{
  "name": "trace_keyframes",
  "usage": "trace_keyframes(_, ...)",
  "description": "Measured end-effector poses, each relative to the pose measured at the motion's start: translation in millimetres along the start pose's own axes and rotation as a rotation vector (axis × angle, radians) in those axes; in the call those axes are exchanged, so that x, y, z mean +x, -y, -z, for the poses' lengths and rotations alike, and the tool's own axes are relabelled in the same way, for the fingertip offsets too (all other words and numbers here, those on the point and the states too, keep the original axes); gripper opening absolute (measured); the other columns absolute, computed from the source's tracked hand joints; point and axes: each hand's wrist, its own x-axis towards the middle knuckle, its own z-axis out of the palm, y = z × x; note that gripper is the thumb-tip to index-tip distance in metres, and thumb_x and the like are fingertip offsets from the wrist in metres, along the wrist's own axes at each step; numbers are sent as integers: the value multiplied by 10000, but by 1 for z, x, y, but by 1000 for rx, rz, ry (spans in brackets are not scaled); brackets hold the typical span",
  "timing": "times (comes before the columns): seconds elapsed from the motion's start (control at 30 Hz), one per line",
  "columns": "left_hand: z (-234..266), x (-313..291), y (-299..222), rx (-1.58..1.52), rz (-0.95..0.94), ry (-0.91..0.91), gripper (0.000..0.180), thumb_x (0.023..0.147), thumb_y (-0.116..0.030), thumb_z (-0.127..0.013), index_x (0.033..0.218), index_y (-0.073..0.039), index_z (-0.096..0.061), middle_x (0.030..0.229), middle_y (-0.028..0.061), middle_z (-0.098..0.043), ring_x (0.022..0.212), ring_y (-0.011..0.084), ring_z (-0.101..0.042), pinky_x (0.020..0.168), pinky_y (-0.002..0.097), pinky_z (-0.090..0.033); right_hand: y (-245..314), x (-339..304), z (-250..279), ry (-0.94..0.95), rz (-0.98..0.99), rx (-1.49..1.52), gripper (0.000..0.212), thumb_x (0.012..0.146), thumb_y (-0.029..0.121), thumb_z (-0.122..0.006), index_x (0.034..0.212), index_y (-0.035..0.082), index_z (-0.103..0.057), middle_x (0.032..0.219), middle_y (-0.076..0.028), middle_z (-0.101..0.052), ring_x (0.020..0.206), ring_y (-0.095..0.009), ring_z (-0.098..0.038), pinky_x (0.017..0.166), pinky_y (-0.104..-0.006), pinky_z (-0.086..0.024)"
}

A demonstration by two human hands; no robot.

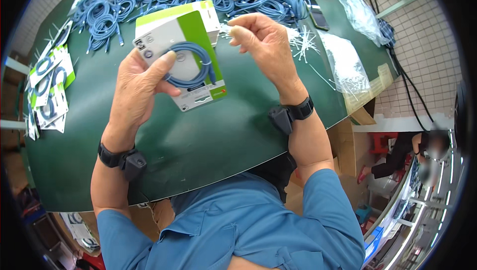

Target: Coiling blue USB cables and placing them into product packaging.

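Two hands worked above the green surface [208, 135]: the left hand [136, 88] clamped a light, bendy card [186, 61] with its coiled blue cable [191, 66] at frame centre. The right hand [263, 46] pinched a thin white tie [226, 29], best gripped by its end.

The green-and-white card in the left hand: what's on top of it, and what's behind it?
A coiled blue cable lies on the card, pinned by the left hand's thumb. Behind it sits a stack of similar cards on the green table; the card's back is hidden.
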Motion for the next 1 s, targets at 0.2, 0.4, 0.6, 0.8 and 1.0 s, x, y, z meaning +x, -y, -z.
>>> trace_keyframes(0.2,-2,1,5,18,4,-33,314,1015,-116,-723,1258,60,-631,1161,161,-738,904,160,-745,587,248,-650,-38,17,53,-84,46,-785,153,917,140,-773,992,8,-785,863,-87,-751,774,-161,-714,706,-303,-561)
trace_keyframes(0.4,-4,-4,3,134,-87,-35,297,998,-72,-735,1248,62,-645,1146,151,-745,917,162,-742,627,259,-651,-58,17,54,9,40,-1077,167,821,182,-811,920,49,-795,895,-158,-753,833,-324,-721,795,-416,-576)
trace_keyframes(0.6,-19,-12,-5,310,-42,54,264,954,-6,-755,1209,35,-699,1152,111,-760,986,156,-730,777,291,-647,-77,17,52,10,-35,-1100,124,867,157,-767,882,35,-749,886,-165,-733,910,-370,-713,828,-471,-565)
trace_keyframes(0.8,-32,-21,-8,454,-64,250,276,893,21,-796,1160,17,-728,1172,116,-769,1047,176,-737,916,314,-603,-80,12,51,14,23,-1143,101,919,117,-697,924,19,-673,972,-203,-708,941,-419,-693,838,-510,-558)
trace_keyframes(1.0,-36,-18,8,642,-388,364,295,817,21,-850,1092,-7,-748,1158,160,-782,1067,262,-766,945,333,-593,-81,16,46,-15,-26,-1189,101,937,113,-681,973,20,-669,1034,-216,-701,975,-427,-693,879,-515,-556)
